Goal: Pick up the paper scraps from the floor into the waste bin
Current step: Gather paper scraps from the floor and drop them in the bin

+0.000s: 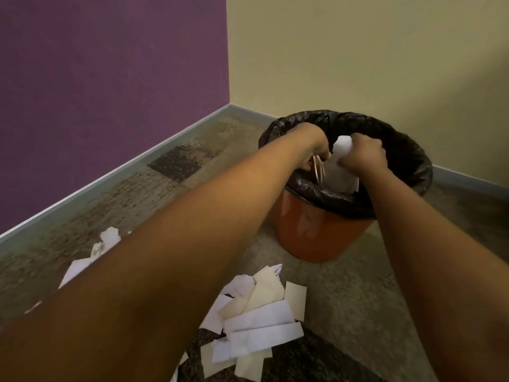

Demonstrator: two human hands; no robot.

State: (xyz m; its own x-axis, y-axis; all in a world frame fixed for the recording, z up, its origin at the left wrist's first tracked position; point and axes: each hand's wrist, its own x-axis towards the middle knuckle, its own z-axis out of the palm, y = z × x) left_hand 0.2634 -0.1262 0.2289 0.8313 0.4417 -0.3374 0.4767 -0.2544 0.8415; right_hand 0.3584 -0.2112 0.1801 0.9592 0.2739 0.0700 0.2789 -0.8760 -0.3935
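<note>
Paper scraps [259,323] lie heaped on the patterned carpet [355,304] just in front of an orange waste bin [311,230] lined with a black bag [399,150], with more scraps [91,255] to the left near the purple wall [110,78]. Both hands reach over the bin's mouth: the left hand [316,150] pinches tan strips, the right hand [363,158] is closed on white paper. The main heap lies below and between the forearms, about equally near either hand.

A purple wall [110,92] on the left meets a cream wall [358,51] at a corner. A grey skirting [115,175] runs along their base above patchy carpet [358,299] with dark squares.
</note>
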